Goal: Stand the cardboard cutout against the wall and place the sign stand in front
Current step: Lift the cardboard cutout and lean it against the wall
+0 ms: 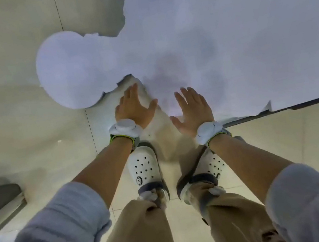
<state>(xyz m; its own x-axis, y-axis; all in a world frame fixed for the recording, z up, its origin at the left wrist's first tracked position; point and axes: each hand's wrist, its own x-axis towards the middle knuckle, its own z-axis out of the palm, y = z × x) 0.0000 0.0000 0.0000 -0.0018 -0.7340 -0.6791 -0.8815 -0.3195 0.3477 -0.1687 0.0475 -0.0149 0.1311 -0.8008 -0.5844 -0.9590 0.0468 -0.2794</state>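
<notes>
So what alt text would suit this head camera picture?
Two open bare hands, left hand and right hand, reach down toward a large white cardboard cutout lying over a pale tiled floor. Below them are white clogs and tan trousers.

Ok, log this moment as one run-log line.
left hand: open, at cutout edge | right hand: open, over cardboard cutout | cutout: flat on floor | sign stand: unseen

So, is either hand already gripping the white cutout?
No, the left hand and right hand are both open and flat over the cutout.
</notes>
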